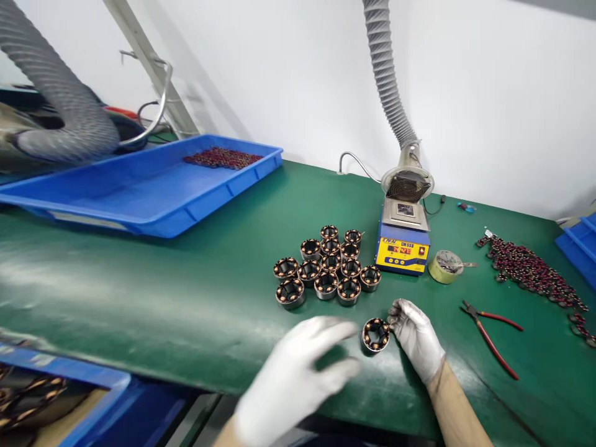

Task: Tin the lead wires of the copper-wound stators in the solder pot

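Both my hands wear white gloves. My right hand (416, 335) has its fingers closed on the edge of a round stator with copper windings (375, 334), which rests on the green mat (186, 279). Just left of that stator, my left hand (298, 372) hovers over the mat's front edge, blurred by motion, with its fingers stretched out and nothing in it. Behind the held stator stands a cluster of several similar stators (328, 266).
A blue-and-yellow solder pot (403, 239) sits under a grey fume hose (388, 81). A tape roll (445, 267), red-handled pliers (491, 335) and a pile of small dark parts (531, 273) lie at the right. A blue tray (139, 186) stands at the back left, a blue bin (69, 385) at the front left.
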Motion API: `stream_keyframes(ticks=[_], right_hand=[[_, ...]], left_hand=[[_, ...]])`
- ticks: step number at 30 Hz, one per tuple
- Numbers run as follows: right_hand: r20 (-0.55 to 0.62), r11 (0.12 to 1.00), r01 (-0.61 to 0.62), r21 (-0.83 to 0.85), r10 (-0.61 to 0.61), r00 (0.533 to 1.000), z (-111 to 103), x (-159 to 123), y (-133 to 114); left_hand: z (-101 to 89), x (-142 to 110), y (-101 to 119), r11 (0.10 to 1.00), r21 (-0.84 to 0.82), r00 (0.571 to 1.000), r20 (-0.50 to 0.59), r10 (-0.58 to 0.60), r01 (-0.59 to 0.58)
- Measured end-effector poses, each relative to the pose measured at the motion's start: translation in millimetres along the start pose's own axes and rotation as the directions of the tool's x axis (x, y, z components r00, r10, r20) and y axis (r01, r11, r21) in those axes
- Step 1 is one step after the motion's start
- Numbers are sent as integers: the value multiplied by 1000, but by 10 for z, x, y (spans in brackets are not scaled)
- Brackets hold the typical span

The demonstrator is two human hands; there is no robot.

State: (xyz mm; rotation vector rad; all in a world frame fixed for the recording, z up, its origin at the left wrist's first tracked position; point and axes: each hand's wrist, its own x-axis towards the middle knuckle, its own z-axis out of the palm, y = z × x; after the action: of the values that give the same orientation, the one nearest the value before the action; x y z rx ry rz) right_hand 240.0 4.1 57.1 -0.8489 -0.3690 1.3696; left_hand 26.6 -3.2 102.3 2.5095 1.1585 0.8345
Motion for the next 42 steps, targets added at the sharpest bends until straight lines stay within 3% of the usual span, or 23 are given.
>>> stream_keyframes(ticks=[2,5,8,10,12,14,16,18,21,23,25,26,29,33,36,40,42], right_hand=[[-20,1000,26,11,-25,999,-13,-24,4],[-71,993,118,30,-116,991,-44,-109,30],[-71,982,179,-55,-183,981,-54,-286,85],[48,987,83,-137,-77,996,-35,-438,144],[179,987,-93,-130,116,977,-3,-568,221],[229,969,-246,-16,243,943,29,-636,298],[223,934,-344,101,316,922,55,-639,349],[228,905,-396,155,357,906,75,-608,361],[241,890,-418,184,371,897,94,-570,343],[253,893,-397,213,342,905,89,-563,337],[286,897,-391,205,327,901,68,-562,344],[308,902,-392,181,327,894,55,-561,350],[345,902,-415,119,355,869,19,-550,371],[322,902,-395,173,327,888,8,-532,418],[270,925,-332,185,277,922,25,-534,446],[275,913,-362,187,305,912,52,-545,392],[318,886,-425,185,356,879,58,-546,341]], left_hand=[[142,159,100,995,70,979,197,62,-77],[463,281,172,989,99,974,207,91,-113],[586,290,131,989,-114,975,190,113,-92],[548,295,88,924,-383,960,255,116,-10],[499,301,61,797,-594,934,335,122,109],[491,280,52,704,-684,943,327,65,189],[519,224,51,698,-688,962,275,-2,198],[546,163,55,728,-661,970,243,-21,181],[536,162,78,717,-656,956,290,-48,235],[519,239,100,654,-710,955,290,-67,262],[518,337,106,549,-778,952,260,-160,305],[522,379,100,487,-803,936,257,-239,344],[508,430,64,302,-837,837,289,-465,457],[448,387,141,258,-811,813,387,-436,524],[515,398,275,242,-794,790,419,-448,558],[679,462,226,-62,-930,710,318,-628,362],[698,445,106,-133,-966,649,248,-720,222]])
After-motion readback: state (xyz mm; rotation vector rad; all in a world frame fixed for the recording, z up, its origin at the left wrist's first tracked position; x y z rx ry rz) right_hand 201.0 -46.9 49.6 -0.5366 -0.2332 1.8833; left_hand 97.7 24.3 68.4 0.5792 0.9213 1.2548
